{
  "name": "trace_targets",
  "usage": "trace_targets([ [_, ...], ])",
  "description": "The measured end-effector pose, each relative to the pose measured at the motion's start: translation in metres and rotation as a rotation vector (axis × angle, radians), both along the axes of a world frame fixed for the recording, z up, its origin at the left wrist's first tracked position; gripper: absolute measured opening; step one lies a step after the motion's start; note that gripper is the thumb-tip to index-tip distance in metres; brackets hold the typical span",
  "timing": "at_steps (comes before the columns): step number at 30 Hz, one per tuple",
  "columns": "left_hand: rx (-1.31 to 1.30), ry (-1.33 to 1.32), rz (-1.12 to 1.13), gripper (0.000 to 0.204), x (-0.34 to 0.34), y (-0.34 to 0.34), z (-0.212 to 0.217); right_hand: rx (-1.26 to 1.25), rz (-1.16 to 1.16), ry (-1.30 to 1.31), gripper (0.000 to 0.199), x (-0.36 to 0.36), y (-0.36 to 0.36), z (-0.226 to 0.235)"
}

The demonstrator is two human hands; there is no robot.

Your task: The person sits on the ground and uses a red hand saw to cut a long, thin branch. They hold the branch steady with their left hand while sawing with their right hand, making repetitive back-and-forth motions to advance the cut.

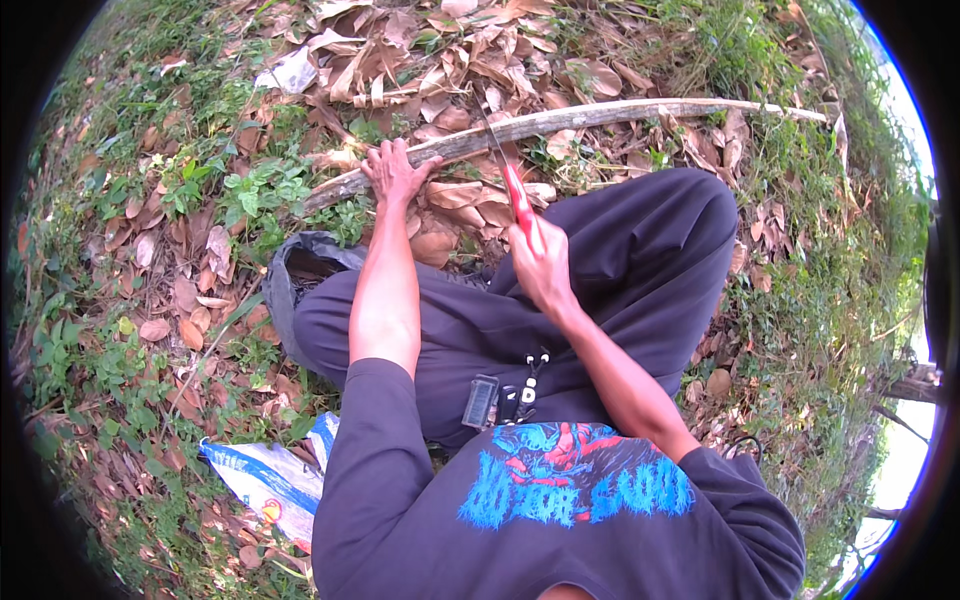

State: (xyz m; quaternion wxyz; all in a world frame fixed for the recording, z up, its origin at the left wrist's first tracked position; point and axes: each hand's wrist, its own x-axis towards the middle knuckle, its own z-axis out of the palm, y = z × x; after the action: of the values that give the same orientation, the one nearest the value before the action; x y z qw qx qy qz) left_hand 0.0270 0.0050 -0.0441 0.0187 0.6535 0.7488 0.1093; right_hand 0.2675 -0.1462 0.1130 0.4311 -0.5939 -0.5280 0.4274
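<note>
A long, slightly bowed strip of pale and grey wood [580, 116] lies across the leaf litter in front of my folded legs. Near its left end, my left hand [394, 177] grips it from above, thumb out to the right and fingers over its far edge. My right hand [541, 266] is closed round the red handle of a bladed tool [519, 198]. Its narrow dark blade crosses the strip to the right of my left hand, tip pointing away from me. Whether it is a saw or a knife, I cannot tell.
Dry brown leaves [470, 50] and green weeds [250, 195] cover the ground. A blue and white plastic sack [265, 470] lies at my left. My legs in dark trousers [640, 250] are folded close under the tool. A small dark device [481, 401] rests at my lap.
</note>
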Motion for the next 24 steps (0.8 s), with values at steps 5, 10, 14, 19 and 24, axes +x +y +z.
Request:
trace_targets([
  [5, -0.130, -0.030, 0.016, 0.086, 0.003, -0.003, 0.016, -0.104, 0.002, 0.029, 0.020, 0.015, -0.040, 0.002],
  [10, -0.016, -0.023, 0.032, 0.084, 0.002, -0.001, 0.005, 0.095, -0.058, -0.021, 0.019, -0.006, 0.031, -0.019],
  [14, -0.032, -0.071, 0.003, 0.084, 0.003, 0.000, 0.014, 0.071, -0.039, 0.002, 0.018, -0.017, 0.019, -0.025],
  [19, -0.062, -0.051, 0.025, 0.086, 0.003, 0.000, 0.009, -0.125, 0.003, 0.068, 0.021, 0.012, -0.070, -0.007],
  [24, -0.084, -0.077, 0.042, 0.089, -0.003, -0.002, 0.005, -0.146, 0.016, 0.170, 0.024, 0.010, -0.041, -0.006],
])
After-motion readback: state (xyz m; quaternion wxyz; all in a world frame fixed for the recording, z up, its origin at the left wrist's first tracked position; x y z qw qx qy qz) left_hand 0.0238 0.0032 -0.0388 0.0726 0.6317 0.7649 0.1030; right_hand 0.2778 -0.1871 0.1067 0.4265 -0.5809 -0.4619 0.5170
